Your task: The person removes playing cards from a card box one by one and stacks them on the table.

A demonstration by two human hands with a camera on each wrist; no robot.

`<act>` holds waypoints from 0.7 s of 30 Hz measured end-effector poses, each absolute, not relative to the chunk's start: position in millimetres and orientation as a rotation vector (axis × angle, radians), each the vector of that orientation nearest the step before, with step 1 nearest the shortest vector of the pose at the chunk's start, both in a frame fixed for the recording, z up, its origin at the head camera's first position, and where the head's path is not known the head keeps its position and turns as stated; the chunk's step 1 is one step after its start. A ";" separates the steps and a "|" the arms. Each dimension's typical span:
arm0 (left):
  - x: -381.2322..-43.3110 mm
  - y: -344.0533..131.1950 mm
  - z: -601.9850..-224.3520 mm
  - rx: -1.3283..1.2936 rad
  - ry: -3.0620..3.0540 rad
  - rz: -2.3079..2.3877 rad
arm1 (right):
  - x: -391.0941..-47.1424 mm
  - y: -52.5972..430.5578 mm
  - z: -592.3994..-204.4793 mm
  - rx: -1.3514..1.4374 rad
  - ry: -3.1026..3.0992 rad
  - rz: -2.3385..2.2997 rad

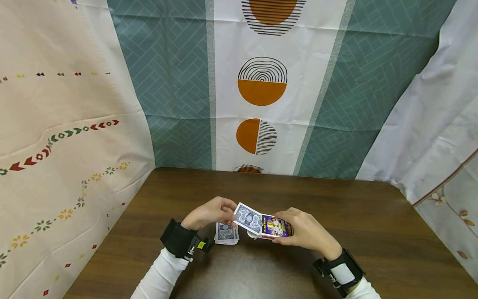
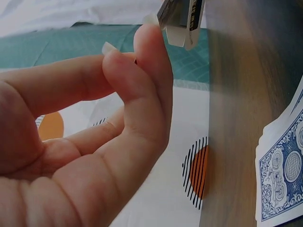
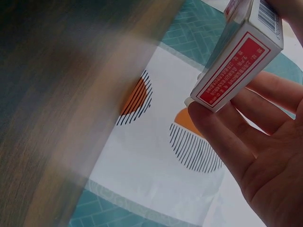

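My left hand (image 1: 212,212) pinches the outer end of a blue-backed playing card (image 1: 248,218) between thumb and fingers. The card's other end meets the open mouth of a purple card box (image 1: 274,226), whose flap hangs down. My right hand (image 1: 305,229) grips this box by its far end, thumb on the near side and fingers on the far side. In the right wrist view a red-and-white side of the box (image 3: 234,73) shows above the fingertips. A stack of blue-backed cards (image 1: 226,232) lies on the table beside my left hand, its top edge partly covered by the fingers.
The brown wooden table (image 1: 298,195) runs back to a hanging cloth (image 1: 179,124) in green and white with orange circles. Patterned light cloth (image 1: 74,166) hangs on the left, and white cloth (image 1: 429,124) on the right.
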State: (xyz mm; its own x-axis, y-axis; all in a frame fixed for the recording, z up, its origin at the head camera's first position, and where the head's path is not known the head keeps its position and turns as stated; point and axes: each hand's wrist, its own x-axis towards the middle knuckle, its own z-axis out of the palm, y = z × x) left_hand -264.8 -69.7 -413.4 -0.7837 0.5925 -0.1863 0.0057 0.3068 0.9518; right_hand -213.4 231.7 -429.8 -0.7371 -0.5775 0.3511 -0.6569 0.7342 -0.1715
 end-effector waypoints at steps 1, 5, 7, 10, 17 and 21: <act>-265.4 -70.5 -413.4 0.530 2.071 1.503 | -213.3 231.7 -429.5 0.968 -2.660 0.418; -267.5 -74.9 -413.9 0.509 2.102 1.519 | -212.9 232.5 -428.9 0.971 -2.653 0.413; -269.1 -78.3 -414.8 0.498 2.108 1.535 | -212.6 232.6 -429.2 0.971 -2.651 0.410; -272.2 -84.2 -416.2 0.474 2.120 1.571 | -212.4 232.4 -430.3 0.974 -2.648 0.403; -283.1 -97.3 -420.8 0.429 2.158 1.640 | -212.9 231.6 -431.9 0.979 -2.639 0.386; -289.5 -102.2 -426.0 0.384 2.121 1.696 | -213.1 231.3 -432.0 0.979 -2.655 0.391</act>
State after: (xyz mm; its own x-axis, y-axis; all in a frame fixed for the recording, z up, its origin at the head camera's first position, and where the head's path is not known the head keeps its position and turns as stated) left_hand -289.5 -102.2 -426.0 -0.8837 0.4484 -0.1344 -0.0325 0.2276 0.9732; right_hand -213.1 231.3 -432.0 -0.7293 -0.5858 0.3535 -0.6629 0.7329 -0.1530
